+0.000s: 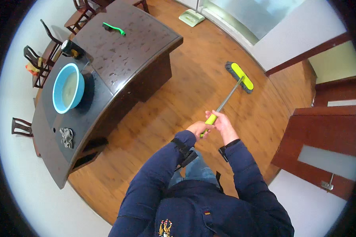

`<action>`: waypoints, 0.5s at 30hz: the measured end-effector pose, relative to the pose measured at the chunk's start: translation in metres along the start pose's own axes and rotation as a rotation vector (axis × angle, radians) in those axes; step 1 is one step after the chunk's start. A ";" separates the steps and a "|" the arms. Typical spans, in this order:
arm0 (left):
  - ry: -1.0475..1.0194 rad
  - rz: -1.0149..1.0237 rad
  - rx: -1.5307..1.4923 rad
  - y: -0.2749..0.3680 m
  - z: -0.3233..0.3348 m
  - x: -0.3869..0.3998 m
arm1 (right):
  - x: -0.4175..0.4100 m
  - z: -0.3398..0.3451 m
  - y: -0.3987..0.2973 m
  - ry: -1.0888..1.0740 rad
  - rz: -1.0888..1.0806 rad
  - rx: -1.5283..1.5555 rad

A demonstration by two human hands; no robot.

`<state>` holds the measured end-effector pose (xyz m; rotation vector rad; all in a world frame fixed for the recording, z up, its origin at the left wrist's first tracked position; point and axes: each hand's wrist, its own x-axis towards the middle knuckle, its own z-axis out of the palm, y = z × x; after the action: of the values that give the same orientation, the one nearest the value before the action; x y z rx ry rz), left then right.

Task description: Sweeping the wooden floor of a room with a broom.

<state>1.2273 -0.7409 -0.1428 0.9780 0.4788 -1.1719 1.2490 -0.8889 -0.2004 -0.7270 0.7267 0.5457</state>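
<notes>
Both my hands are closed around the yellow-green grip of a long-handled floor brush [239,74]. My left hand [198,128] holds the end of the handle, nearest my body. Just beyond it, my right hand [222,121] is wrapped around the upper part of the grip, where the metal pole begins. The pole slants away to the upper right, and the yellow-green head with dark bristles lies on the wooden floor [184,103].
At the left stands a dark desk [106,59] bearing a blue basin [57,91] of cloudy water, a gray cloth [67,137], a green-handled brush [115,28] and a dark container [72,49]. A pale dustpan [191,17] rests by the wall; a brown door [320,130] is at the right.
</notes>
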 end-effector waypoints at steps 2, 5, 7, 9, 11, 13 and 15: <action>0.021 0.002 0.000 0.011 0.011 0.008 | 0.020 -0.016 -0.020 0.027 0.014 0.027; 0.071 0.033 -0.013 0.025 0.004 0.008 | 0.038 -0.006 -0.027 0.025 0.024 0.049; 0.086 0.053 -0.029 0.026 -0.008 -0.001 | 0.046 0.002 -0.018 -0.010 0.040 0.105; 0.088 0.040 -0.080 0.018 -0.023 -0.019 | 0.043 0.015 -0.002 -0.045 0.059 0.078; 0.095 0.044 -0.097 0.007 -0.033 -0.040 | 0.040 0.022 0.015 -0.071 0.125 0.057; 0.112 0.059 -0.112 -0.004 -0.045 -0.064 | 0.035 0.040 0.038 -0.110 0.184 0.062; 0.162 0.087 -0.153 -0.020 -0.051 -0.090 | 0.027 0.054 0.063 -0.121 0.230 0.069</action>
<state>1.1848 -0.6506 -0.1093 0.9546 0.6394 -0.9680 1.2454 -0.8031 -0.2165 -0.5438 0.7165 0.7635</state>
